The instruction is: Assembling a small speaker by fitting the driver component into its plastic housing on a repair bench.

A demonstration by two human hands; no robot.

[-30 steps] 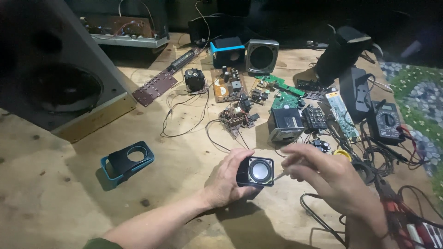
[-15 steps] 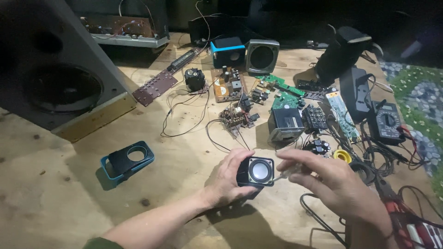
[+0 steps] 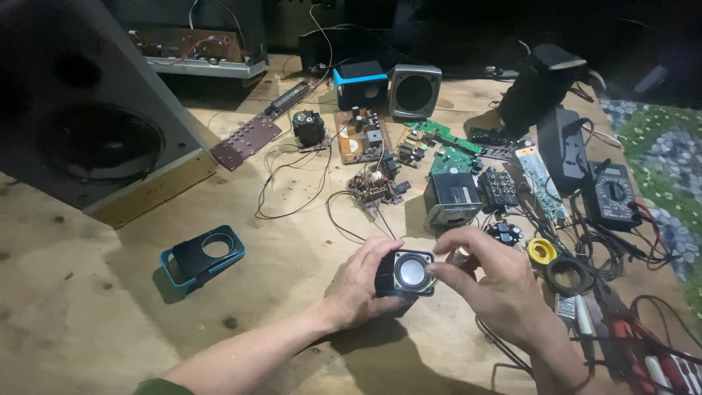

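Two hands on one small black speaker unit (image 3: pixel 406 274), near-centre of the wooden table (image 3: pixel 88 322). Left hand (image 3: pixel 360 287) wraps its left side and back, fingers closed on the housing. Right hand (image 3: pixel 491 281) pinches its right edge, thumb and fingertips pressed on the rim. Round silver cone faces up toward the camera; unit is tilted, held just above the tabletop.

Counts around it:
- One blue-and-black speaker shell (image 3: pixel 203 257), left of the hands, well apart, lying flat, one round hole in it.
- One big speaker cabinet (image 3: pixel 88 132), far left, leaning.
- Two small speaker boxes at the far edge: one blue-trimmed (image 3: pixel 360 84), one grey (image 3: pixel 414 90), side by side, touching or nearly so.
- One brown circuit strip (image 3: pixel 246 140), right of the cabinet.
- Two green circuit boards (image 3: pixel 442 139), far-right of centre, amid loose parts.
- One grey cube-shaped module (image 3: pixel 451 199), just beyond the right hand.
- One multimeter (image 3: pixel 613 194), right, leads trailing toward the near edge.
- One yellow tape roll (image 3: pixel 542 251) and one black ring (image 3: pixel 570 274), side by side, just right of the right hand.
- One dark tilted speaker (image 3: pixel 537 84), far right.

Loose wire count: cannot tell, too tangled.
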